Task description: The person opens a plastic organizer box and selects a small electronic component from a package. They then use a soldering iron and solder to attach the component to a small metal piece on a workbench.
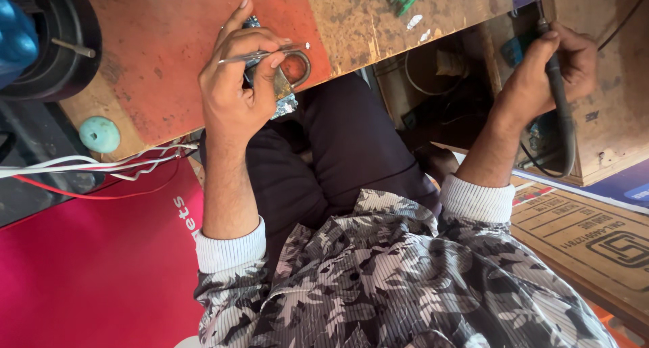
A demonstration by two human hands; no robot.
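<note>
Head view: I see my left hand (236, 84) pinching metal tweezers (263, 54) and clasping a padlock (284, 78) at the worktop (169, 37) edge. My right hand (554, 71) — well apart, by the worktop's far corner — grips a dark corded tool (561, 105).

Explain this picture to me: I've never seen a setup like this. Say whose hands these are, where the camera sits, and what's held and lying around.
One camera, worn on a person's head, looks down at their own two bare hands; there is no machine. The left hand pinches tweezers over a small foil-wrapped part at the edge of an orange mat on a worn wooden bench. The right hand grips a dark pen-like tool with a cable. Nearby lie a teal knob and white and red wires.
</note>
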